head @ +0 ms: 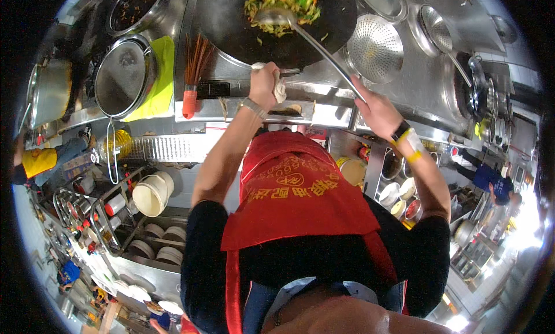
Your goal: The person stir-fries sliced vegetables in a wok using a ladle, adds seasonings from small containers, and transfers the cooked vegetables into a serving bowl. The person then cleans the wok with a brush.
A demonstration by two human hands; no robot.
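A large dark wok (234, 34) sits on the steel range before me. My left hand (263, 84) grips its near handle through a folded white cloth (279, 89). In my right hand (378, 110) is the long metal handle of a wok ladle (321, 47), which slants up and to the left. The ladle's bowl rests against a heap of chopped stir-fried vegetables (286, 4), green and yellow with bits of red, toward the wok's far side. The top of the heap is cut off by the picture's edge.
Right of the wok lies a perforated steel strainer (375, 48), with a handled strainer (436, 29) beyond. A bamboo wok brush (190, 80) and a round mesh sieve (121, 78) are at left. Behind stand a white bucket (151, 195) and seasoning bowls (389, 194). Other people are farther off.
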